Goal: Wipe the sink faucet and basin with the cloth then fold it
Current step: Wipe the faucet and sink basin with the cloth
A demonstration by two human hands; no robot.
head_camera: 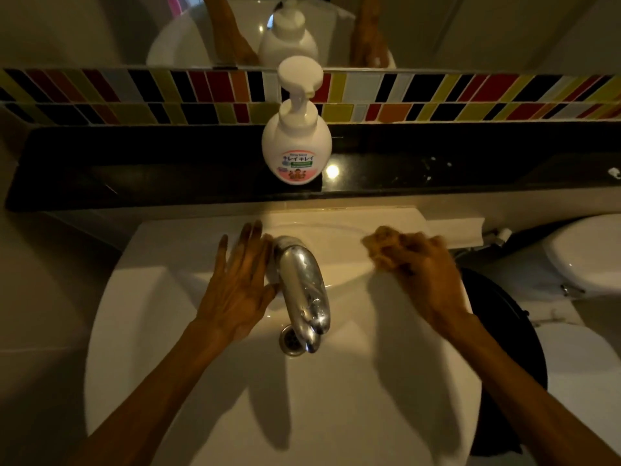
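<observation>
Right hand (421,260) grip closed on crumpled tan cloth (378,245), at 3 o'clock of curved chrome faucet (302,284).
Faucet's long axis runs 12–6 over white ceramic basin (336,415); left hand (242,280) open, flat, touching faucet's 9 o'clock side, holding nothing.

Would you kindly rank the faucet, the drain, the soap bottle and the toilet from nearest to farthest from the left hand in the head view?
From the left hand:
1. Faucet, touching its right side.
2. Drain, just below the faucet spout.
3. Soap bottle, up on the dark ledge.
4. Toilet, far right.
</observation>
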